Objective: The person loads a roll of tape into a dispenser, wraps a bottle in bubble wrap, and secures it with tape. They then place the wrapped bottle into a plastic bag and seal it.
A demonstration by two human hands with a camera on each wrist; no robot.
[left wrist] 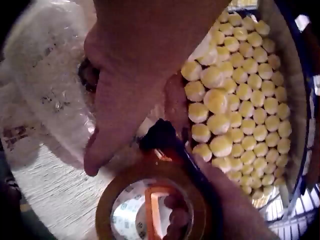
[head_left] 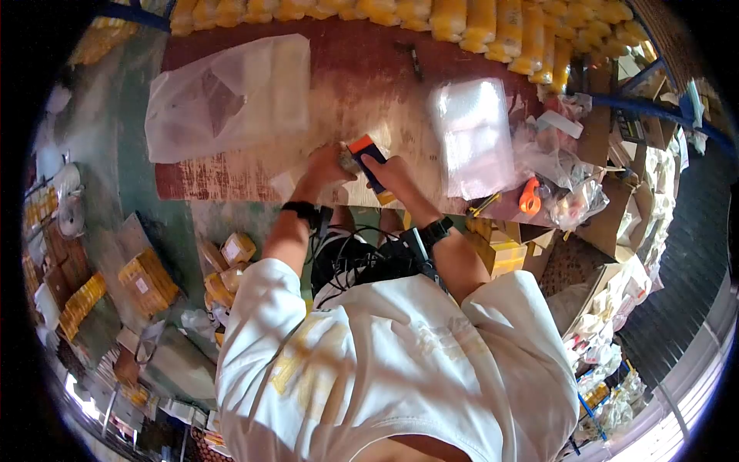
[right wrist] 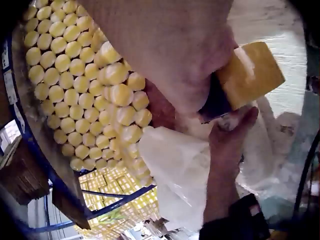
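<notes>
In the head view my right hand [head_left: 394, 175] grips a tape dispenser [head_left: 365, 148] with an orange end and a dark blue body. Its wide roll of brown tape [left wrist: 106, 212] shows near the camera in the left wrist view, with fingertips visible through the ring. My left hand [head_left: 329, 165] is just left of the dispenser, fingers curled. Seen from the right wrist, that left hand [right wrist: 224, 150] pinches crumpled clear plastic bag [right wrist: 231, 120] right under the dispenser. More of the pale plastic [right wrist: 175, 170] spreads beside the left forearm.
A large translucent bag [head_left: 262, 100] lies on the worn red table [head_left: 362, 61] at left. Stacked clear bags [head_left: 473, 138] lie at right, near an orange tape holder [head_left: 530, 196]. Rows of yellow-wrapped rolls [head_left: 462, 23] line the back. A dark pen-like object [head_left: 416, 61] lies farther off.
</notes>
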